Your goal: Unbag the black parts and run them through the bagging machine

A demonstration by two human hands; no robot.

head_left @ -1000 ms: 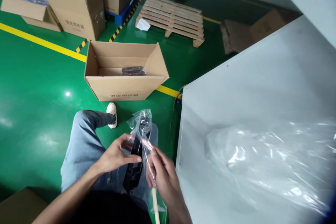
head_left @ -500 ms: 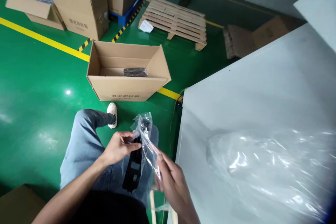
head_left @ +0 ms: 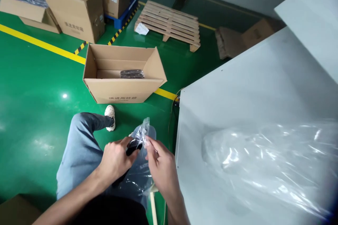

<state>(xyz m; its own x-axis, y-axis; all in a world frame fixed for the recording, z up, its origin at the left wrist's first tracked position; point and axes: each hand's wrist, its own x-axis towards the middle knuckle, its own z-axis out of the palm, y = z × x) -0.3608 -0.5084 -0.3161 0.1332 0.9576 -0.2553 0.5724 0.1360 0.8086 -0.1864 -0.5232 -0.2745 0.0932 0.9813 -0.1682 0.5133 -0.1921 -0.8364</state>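
Green floor (head_left: pixel 39 112) all round; from my remote post, left hand (head_left: pixel 116 156) clamped on the black part (head_left: pixel 134 148) above the jeans (head_left: pixel 83 144), right hand (head_left: pixel 162 163) pinching clear film (head_left: pixel 144 132) at its far end, where I'd keep tension light against tearing, open carton (head_left: pixel 121 91) beyond.

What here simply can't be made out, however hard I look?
- Black part: head view, much of it is hidden behind the left hand.
- Open carton: head view, its near wall hides part of the inside.
- White paper at the wooden pallet: head view, its writing is too small to read.
- Clear plastic on the pale table: head view, cut off by the right edge.
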